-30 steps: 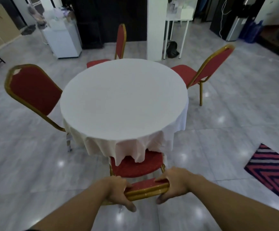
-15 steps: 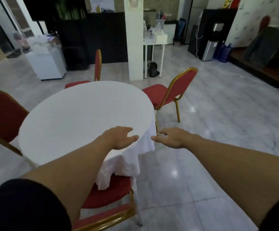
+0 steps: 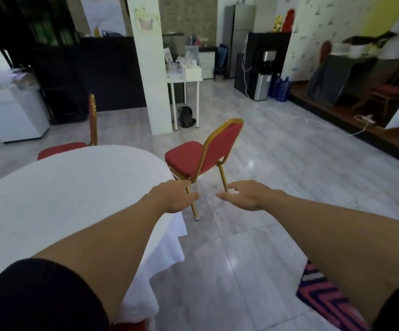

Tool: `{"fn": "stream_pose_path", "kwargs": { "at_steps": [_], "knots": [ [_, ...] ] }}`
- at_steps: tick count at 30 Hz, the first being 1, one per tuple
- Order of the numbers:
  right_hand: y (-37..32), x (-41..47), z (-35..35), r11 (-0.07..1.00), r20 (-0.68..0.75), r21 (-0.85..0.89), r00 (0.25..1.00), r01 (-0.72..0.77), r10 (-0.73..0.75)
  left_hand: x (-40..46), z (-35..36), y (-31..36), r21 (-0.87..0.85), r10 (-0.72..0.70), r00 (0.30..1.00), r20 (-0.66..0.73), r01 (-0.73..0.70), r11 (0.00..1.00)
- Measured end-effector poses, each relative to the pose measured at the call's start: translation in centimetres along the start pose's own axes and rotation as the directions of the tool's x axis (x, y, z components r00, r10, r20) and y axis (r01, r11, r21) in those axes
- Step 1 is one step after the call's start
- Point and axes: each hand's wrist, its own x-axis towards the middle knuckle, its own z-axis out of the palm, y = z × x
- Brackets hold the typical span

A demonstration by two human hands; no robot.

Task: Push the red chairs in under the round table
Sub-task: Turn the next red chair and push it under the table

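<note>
Head view: we note both arms stretched forward, left hand point(image 3: 178, 197) and right hand point(image 3: 243, 194) spread loose in the air, holding nothing. Beyond them a red chair point(image 3: 203, 151) stands out on the floor point(image 3: 289, 168), clear of the round table point(image 3: 62, 192). A second chair point(image 3: 74, 139) sits at the table's far edge.

head camera: on the person's head, looks forward and down, near the round worktop point(image 3: 50, 199) and floor point(image 3: 277, 175).
</note>
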Motion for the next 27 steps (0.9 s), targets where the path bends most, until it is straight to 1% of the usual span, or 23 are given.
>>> {"fn": "stream_pose_path", "kwargs": {
  "at_steps": [2,6,10,14,18,22,24,27],
  "knots": [
    [0.9,2.1,-1.9,1.0,0.011,0.01,1.0,-0.002,0.001,3.1,-0.9,0.5,-0.016,0.0,1.0,0.016,0.0,1.0],
    [2.7,7.2,-6.4,0.999,-0.053,0.035,0.998,0.016,-0.014,10.6,-3.1,1.9,-0.064,0.031,0.999,0.006,-0.031,0.997],
    [4.4,10.5,-8.5,0.999,-0.058,0.047,0.998,0.025,-0.022,14.5,-3.9,3.1,-0.093,0.036,0.999,0.031,-0.033,0.995],
    [7.6,15.9,-12.5,0.996,-0.068,0.041,0.995,0.079,-0.076,21.4,-5.4,5.1,-0.098,0.033,0.999,0.027,-0.03,0.995],
    [11.2,22.1,-16.2,0.994,-0.084,0.015,0.991,0.107,-0.105,27.6,-6.2,7.7,-0.051,-0.017,1.0,0.006,0.017,0.999],
    [14.5,27.0,-19.1,0.993,-0.052,0.012,0.991,0.121,-0.12,32.6,-7.3,10.3,-0.093,-0.065,0.998,0.017,0.067,0.993],
    [16.3,30.0,-21.3,0.989,-0.047,-0.016,0.988,0.145,-0.146,35.8,-8.2,11.7,-0.119,-0.098,0.995,-0.011,0.096,0.988],
    [18.3,33.7,-23.2,0.986,-0.05,-0.023,0.985,0.166,-0.167,39.6,-8.7,12.5,-0.147,-0.102,0.995,-0.023,0.098,0.984]
  ]
}}
